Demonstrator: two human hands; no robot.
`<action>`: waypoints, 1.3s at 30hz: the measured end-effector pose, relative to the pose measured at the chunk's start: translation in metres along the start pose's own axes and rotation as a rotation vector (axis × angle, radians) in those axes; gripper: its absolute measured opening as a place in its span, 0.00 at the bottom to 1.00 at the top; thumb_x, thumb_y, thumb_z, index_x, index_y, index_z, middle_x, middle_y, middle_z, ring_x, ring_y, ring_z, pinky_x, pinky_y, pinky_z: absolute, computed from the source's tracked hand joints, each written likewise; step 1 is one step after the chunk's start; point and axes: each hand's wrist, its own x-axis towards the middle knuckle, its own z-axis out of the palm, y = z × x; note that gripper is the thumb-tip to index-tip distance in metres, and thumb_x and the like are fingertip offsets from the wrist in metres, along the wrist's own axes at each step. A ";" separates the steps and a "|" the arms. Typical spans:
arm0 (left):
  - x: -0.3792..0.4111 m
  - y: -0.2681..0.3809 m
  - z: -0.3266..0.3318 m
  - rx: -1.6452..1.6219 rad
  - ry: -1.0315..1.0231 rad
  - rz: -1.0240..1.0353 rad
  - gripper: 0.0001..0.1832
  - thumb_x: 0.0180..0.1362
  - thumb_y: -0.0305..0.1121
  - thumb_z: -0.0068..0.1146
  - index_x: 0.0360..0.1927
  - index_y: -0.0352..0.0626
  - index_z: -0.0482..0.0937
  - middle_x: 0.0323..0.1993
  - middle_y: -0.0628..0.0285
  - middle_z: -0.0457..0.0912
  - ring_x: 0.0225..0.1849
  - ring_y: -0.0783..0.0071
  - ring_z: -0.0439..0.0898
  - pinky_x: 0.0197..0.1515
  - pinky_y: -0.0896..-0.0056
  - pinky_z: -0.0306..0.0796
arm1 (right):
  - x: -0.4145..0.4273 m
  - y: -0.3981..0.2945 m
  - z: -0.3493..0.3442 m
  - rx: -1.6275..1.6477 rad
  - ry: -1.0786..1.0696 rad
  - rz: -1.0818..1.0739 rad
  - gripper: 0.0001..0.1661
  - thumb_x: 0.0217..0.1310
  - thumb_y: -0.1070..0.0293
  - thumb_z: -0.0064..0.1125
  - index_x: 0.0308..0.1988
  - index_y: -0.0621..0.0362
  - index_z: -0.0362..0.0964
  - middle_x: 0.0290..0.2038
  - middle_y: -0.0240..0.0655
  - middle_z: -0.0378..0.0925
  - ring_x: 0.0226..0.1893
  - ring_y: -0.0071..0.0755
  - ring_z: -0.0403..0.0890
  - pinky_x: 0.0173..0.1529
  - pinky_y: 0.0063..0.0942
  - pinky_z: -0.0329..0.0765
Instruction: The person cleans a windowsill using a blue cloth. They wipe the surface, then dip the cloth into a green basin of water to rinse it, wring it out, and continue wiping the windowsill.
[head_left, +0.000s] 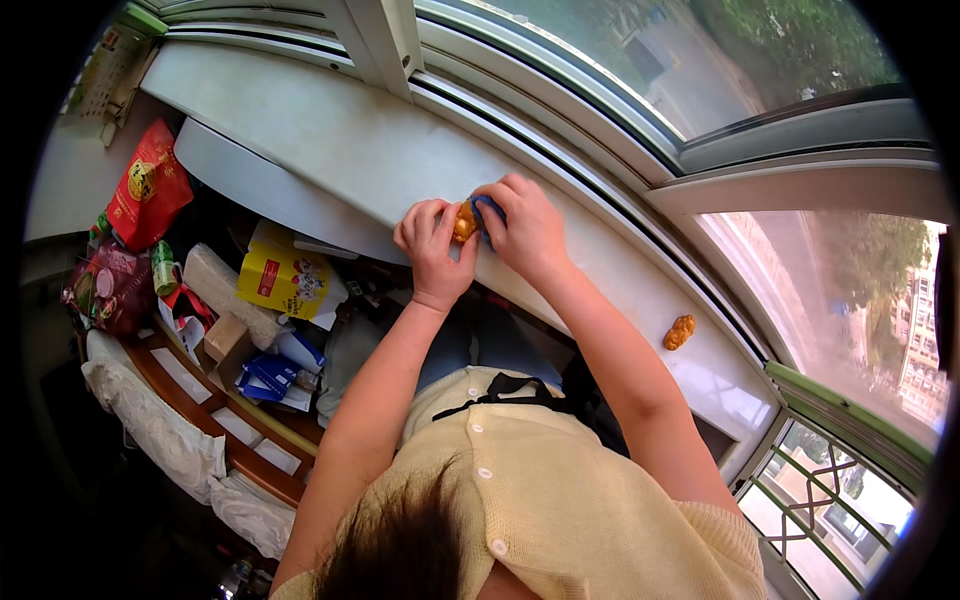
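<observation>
Over the white windowsill (360, 142), my left hand (435, 251) grips a small glossy golden-brown figurine (465, 223) between thumb and fingers. A blue cloth (489, 206) is pinched in my right hand (525, 225) and presses against the figurine's right side. The figurine's lower part is hidden behind my fingers. A second golden-brown figurine (679, 332) lies on the sill to the right, apart from both hands.
Sliding window frames (540, 139) run along the sill's far edge. To the left, a wooden bench (262, 427) holds a red bag (154, 184), a yellow printed package (289, 277), blue boxes (274, 375) and a small cardboard box (225, 337).
</observation>
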 end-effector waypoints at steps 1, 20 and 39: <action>-0.002 0.002 0.001 0.003 -0.002 -0.002 0.25 0.46 0.33 0.70 0.50 0.43 0.79 0.51 0.61 0.74 0.60 0.57 0.69 0.63 0.52 0.53 | -0.018 0.003 0.001 0.058 0.041 -0.070 0.06 0.60 0.66 0.61 0.38 0.52 0.79 0.38 0.35 0.79 0.42 0.45 0.79 0.43 0.41 0.78; 0.013 0.014 -0.005 0.115 -0.084 -0.085 0.22 0.46 0.34 0.71 0.47 0.43 0.80 0.49 0.61 0.75 0.58 0.58 0.70 0.63 0.53 0.56 | -0.021 0.015 0.009 0.119 0.124 0.045 0.10 0.60 0.61 0.62 0.41 0.50 0.79 0.37 0.35 0.80 0.42 0.44 0.81 0.41 0.41 0.79; 0.040 0.086 -0.063 -1.259 -0.181 -0.580 0.26 0.61 0.16 0.59 0.62 0.36 0.68 0.54 0.57 0.78 0.54 0.70 0.80 0.58 0.69 0.76 | -0.051 -0.030 -0.070 0.801 0.216 -0.003 0.17 0.62 0.69 0.65 0.50 0.61 0.76 0.42 0.40 0.81 0.41 0.35 0.82 0.48 0.29 0.77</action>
